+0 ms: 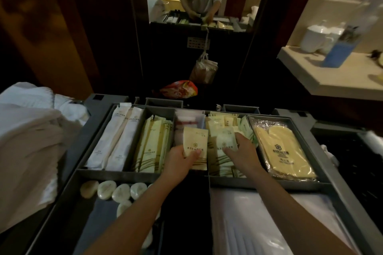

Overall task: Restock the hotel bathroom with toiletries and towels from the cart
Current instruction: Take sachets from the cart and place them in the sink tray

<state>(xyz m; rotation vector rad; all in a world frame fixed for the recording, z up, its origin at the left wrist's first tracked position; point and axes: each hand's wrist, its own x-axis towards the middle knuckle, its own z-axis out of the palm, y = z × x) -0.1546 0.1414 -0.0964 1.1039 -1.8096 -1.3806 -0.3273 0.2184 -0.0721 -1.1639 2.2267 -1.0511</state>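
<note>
head view: the left hand (182,158) pinches a cream sachet (195,141) by its lower edge, thumb on top, just above the middle compartments of the cart tray (103,173). the right hand (243,151) closes on a paler packet (226,141) among the stacked ones beside it. both look light, thin and floppy, probably slick, so an edge pinch suits them. folded towels (29,134) sit left of the tray; a pale counter (306,70) stands off right in a dim room.
</note>
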